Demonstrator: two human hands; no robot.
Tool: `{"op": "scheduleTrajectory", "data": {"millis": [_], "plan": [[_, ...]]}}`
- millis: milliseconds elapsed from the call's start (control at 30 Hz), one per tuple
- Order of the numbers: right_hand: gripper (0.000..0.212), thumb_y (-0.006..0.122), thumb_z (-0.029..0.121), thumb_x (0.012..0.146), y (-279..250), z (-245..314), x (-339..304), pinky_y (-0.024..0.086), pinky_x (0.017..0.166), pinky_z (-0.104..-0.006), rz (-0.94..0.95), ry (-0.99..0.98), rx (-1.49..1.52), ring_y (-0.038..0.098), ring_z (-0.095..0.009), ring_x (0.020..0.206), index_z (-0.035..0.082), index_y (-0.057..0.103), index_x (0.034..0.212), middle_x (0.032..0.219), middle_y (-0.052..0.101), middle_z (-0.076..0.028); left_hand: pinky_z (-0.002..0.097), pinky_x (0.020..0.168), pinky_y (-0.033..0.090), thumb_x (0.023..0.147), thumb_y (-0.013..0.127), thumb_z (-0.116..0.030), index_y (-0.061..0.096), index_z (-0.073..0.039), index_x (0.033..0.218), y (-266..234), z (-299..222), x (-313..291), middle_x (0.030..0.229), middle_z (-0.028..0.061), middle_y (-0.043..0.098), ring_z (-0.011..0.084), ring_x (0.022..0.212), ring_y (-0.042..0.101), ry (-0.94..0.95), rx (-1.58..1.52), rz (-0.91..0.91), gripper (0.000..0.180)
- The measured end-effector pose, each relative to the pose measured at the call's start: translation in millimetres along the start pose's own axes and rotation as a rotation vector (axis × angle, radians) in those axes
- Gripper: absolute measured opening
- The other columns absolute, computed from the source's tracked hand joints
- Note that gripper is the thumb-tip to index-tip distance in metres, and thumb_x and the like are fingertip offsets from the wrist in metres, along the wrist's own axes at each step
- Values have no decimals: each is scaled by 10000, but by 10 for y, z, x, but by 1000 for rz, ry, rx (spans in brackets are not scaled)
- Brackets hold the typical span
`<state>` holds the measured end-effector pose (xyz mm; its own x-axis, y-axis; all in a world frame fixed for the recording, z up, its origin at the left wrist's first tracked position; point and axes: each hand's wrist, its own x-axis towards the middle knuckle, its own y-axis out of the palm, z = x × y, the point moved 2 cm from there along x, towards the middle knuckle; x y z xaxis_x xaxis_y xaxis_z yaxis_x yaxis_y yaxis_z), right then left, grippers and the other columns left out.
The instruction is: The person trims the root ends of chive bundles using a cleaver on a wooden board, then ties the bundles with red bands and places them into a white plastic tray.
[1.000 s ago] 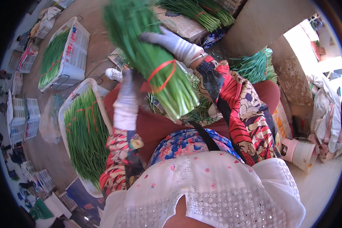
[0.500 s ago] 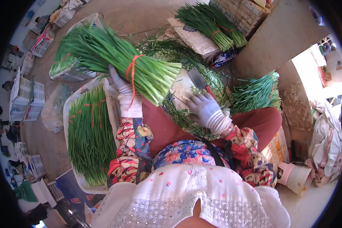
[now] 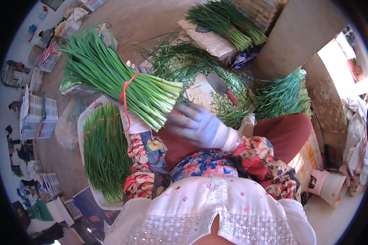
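A thick bunch of garlic chives (image 3: pixel 106 67), tied with a red band, lies tilted across my gloved left hand (image 3: pixel 135 124). That hand grips it from beneath; most of its fingers are hidden by the leaves. The pale cut ends point right, toward my right hand (image 3: pixel 202 124), which is gloved too, slightly blurred, with fingers stretched out beside the stems. A cleaver (image 3: pixel 217 83) with a red handle rests on a pale board (image 3: pixel 200 93) and leaf trimmings (image 3: pixel 176 61) beyond my knees.
At my left stands a white crate (image 3: pixel 81 134) of tied chives (image 3: pixel 106 159). More bunches (image 3: pixel 221 24) lie on a covered block (image 3: pixel 210 43) at the back. Another chive bunch (image 3: pixel 284 94) sits by my right knee. A pinkish-white bucket (image 3: pixel 329 188) is at the lower right.
My left hand has shifted the chives slightly left. My right hand has come off the board area and moved left, close to the cut ends. The cleaver now shows fully.
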<state>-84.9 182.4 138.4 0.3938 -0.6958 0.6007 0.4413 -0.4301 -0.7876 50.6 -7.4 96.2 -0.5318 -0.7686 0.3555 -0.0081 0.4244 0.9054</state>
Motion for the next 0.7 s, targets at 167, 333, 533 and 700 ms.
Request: {"op": "scheduleTrajectory", "data": {"millis": [167, 333, 533, 700], "plan": [[308, 701, 268, 763, -379, -178, 89, 511, 640, -389, -271, 560, 159, 635, -292, 739, 85, 664, 1007, 830, 641, -86, 403, 1172, 250, 1001, 426, -358, 333, -51, 1452, 386, -213, -108, 1471, 123, 404, 238, 1373, 355, -164, -66, -53, 553], [360, 753, 326, 747, -539, -91, 475, 492, 599, -397, -300, 452, 108, 620, -294, 703, 94, 669, 1010, 814, 612, -82, 394, 1165, 269, 1011, 429, -330, 331, -42, 1449, 349, -136, -169, 1463, 133, 411, 233, 1362, 374, -120, -2, -271, 533], [136, 634, 218, 814, -371, -157, 527, 477, 605, -402, -44, 416, -17, 606, -273, 704, 95, 601, 864, 778, 569, -70, 381, 1138, 315, 1033, 359, -317, 362, -34, 1407, 8, -408, -266, 1420, 136, 447, 231, 1310, 438, 73, 224, -556, 469], [139, 670, 188, 709, -484, -232, -336, 479, 623, -418, 316, 324, 103, 606, -283, 711, 120, 613, 816, 769, 569, -79, 408, 1122, 317, 1036, 332, -342, 399, -25, 1373, -362, -915, -215, 1346, 137, 511, 231, 1237, 500, 198, 207, -519, 467]]}}
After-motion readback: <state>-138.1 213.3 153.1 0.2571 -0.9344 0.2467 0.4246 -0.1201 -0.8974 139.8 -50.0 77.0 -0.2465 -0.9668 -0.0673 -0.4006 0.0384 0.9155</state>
